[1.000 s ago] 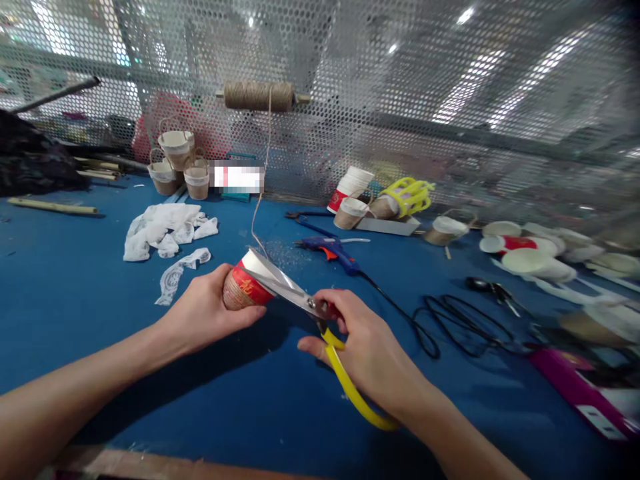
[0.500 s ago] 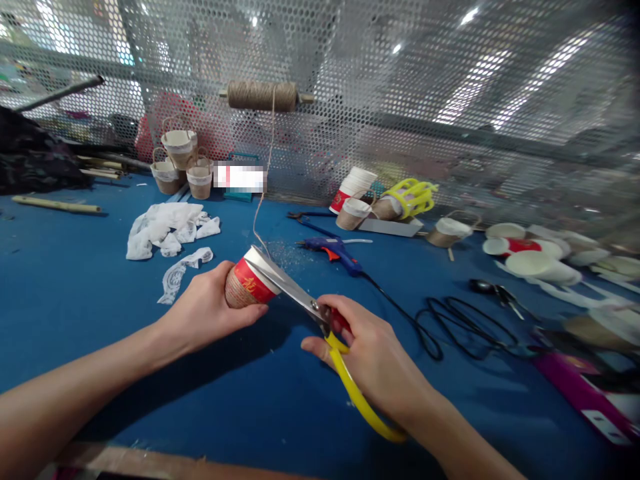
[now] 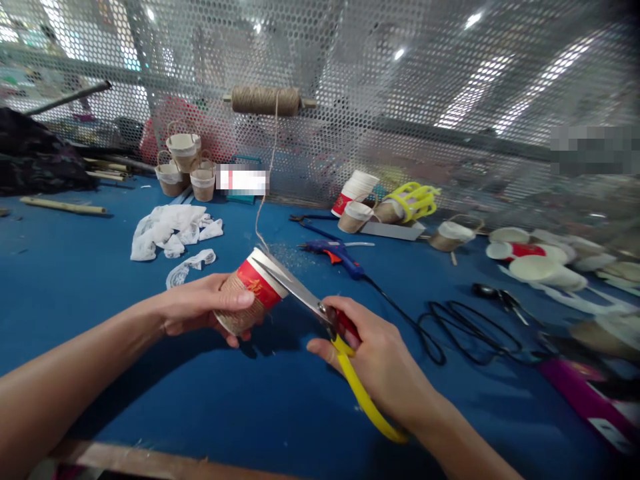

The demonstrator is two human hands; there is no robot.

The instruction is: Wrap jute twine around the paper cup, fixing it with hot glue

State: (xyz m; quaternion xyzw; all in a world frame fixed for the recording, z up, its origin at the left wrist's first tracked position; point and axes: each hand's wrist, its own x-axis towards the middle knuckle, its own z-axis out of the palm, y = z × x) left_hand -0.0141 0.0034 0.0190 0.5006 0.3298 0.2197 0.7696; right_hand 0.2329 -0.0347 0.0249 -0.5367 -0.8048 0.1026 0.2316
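My left hand is wrapped round a red and white paper cup, which tilts with its white rim up and to the right. Brown twine covers the cup's lower part. In my right hand is a pair of scissors with yellow and red handles; its blades lie across the cup near the rim. A strand of twine runs down from a spool on the mesh to the cup by the blades. Whether the blades touch the twine I cannot tell.
White lace lies at the left, below several twine-wrapped baskets. A blue glue gun with a looped black cable rests beyond my right hand. Stacked paper cups lean at the back; more cups lie at the right.
My left hand has shifted its grip on the cup, the thumb now lying across its side. The cup is turned slightly and shows more twine. The scissors stay near the rim.
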